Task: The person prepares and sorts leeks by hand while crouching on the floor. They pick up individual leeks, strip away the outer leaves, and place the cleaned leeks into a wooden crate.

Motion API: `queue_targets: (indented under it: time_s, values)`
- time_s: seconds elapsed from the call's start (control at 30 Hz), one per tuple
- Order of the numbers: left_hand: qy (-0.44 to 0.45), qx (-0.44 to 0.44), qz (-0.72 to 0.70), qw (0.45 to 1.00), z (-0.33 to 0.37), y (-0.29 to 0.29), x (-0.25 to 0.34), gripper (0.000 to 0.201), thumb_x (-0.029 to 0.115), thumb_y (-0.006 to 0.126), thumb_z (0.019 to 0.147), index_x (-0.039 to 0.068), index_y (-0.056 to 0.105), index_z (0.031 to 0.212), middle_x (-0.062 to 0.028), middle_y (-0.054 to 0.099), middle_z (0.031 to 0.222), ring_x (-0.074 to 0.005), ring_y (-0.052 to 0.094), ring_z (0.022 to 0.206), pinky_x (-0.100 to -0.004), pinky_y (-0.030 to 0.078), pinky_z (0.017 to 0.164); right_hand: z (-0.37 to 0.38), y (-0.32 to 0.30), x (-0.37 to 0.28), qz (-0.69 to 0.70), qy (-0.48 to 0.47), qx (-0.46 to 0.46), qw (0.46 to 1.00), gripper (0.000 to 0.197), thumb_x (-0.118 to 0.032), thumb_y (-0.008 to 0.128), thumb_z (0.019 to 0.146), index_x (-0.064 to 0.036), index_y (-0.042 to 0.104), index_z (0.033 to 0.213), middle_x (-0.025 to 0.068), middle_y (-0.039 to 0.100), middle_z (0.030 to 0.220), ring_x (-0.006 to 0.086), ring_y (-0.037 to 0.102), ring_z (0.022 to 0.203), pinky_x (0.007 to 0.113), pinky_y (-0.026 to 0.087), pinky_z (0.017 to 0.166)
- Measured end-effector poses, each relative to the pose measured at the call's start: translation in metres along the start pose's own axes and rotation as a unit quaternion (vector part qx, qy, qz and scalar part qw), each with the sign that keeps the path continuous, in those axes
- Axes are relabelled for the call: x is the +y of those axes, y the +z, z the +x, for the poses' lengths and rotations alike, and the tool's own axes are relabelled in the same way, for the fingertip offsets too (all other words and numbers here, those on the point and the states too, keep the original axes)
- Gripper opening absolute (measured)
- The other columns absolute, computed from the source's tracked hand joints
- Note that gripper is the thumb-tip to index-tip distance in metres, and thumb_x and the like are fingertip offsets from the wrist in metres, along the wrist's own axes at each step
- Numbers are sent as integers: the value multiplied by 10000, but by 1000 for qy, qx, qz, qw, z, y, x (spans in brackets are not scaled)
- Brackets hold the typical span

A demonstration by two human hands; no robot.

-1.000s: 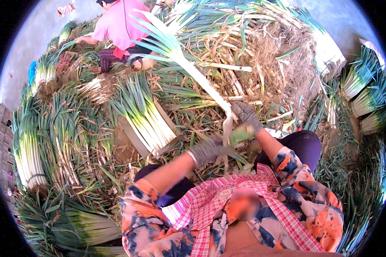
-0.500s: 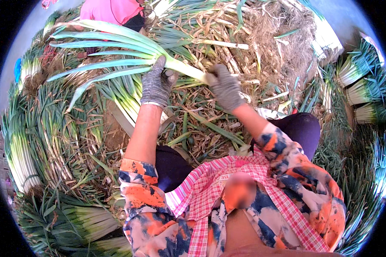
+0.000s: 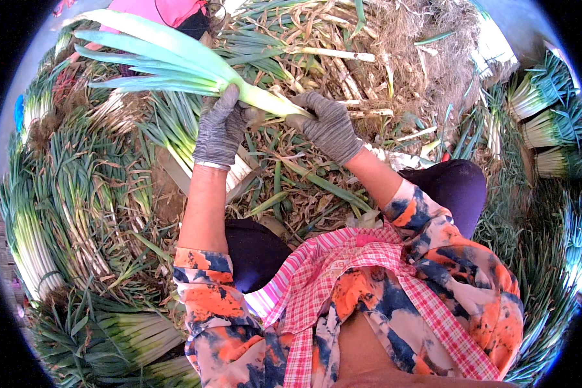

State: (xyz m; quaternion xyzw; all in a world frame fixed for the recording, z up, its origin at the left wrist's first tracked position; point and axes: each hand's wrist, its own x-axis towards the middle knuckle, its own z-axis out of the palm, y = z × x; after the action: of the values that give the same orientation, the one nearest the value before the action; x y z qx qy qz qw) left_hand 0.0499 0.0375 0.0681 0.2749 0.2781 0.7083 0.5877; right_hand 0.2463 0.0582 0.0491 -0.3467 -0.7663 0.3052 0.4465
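A large green onion (image 3: 262,99) slants across the front of me, its wide fan of leaves toward the upper left and its pale stem toward the right. My left hand (image 3: 218,129), in a grey knit glove, is closed round it where the leaves meet the stem. At the stem's lower end, the gloved fingers of my right hand (image 3: 328,127) pinch it; the very tip is hidden by them. Below my left hand, several trimmed-looking green onions (image 3: 174,137) lie together, their white stems passing behind my wrist.
Dry husks and leaves (image 3: 304,187) litter the ground between my knees. A heap of stringy roots (image 3: 426,71) lies beyond my right hand. Tied bundles of green onions stand at the left (image 3: 35,252) and right (image 3: 543,132). A person in pink (image 3: 155,11) is at the far left.
Both hands have shifted slightly left with the green onion. My right hand has turned, its fingers now showing against the stem end, and the leaves have drawn closer together.
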Motion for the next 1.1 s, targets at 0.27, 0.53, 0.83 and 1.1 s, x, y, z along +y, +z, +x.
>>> queue_targets:
  time_s: [0.27, 0.53, 0.83, 1.1]
  values:
    - [25, -14, -68, 997, 13, 9, 0, 203, 62, 645, 695, -7, 503, 823, -100, 522, 708, -239, 546, 632, -340, 498, 624, 8, 31, 42, 383, 272, 5, 883, 227, -180, 634, 749, -39, 572, 916, 67, 567, 745, 151, 522, 663, 262, 439, 596]
    - [113, 203, -51, 971, 27, -87, 57, 215, 192, 614, 753, 90, 455, 854, -23, 399, 618, -153, 411, 511, -262, 383, 442, -39, -9, 7, 73, 62, -171, 981, 232, -232, 601, 771, -34, 572, 888, 55, 583, 798, 188, 555, 692, 296, 443, 652]
    - [152, 123, -86, 977, 7, -155, 92, 182, 145, 548, 749, 44, 397, 768, -17, 393, 596, -143, 373, 483, -263, 362, 452, -168, -78, 91, -99, 71, -481, 868, 235, -226, 625, 731, -53, 583, 884, 122, 582, 781, 251, 566, 698, 345, 451, 663]
    - [33, -4, -275, 961, 18, -110, 61, 199, 222, 458, 784, 50, 363, 754, -45, 328, 641, -180, 354, 541, -288, 361, 482, -2, 55, -8, 229, 69, -268, 933, 380, -293, 535, 812, -40, 527, 1095, 103, 593, 943, 221, 567, 874, 304, 445, 774]
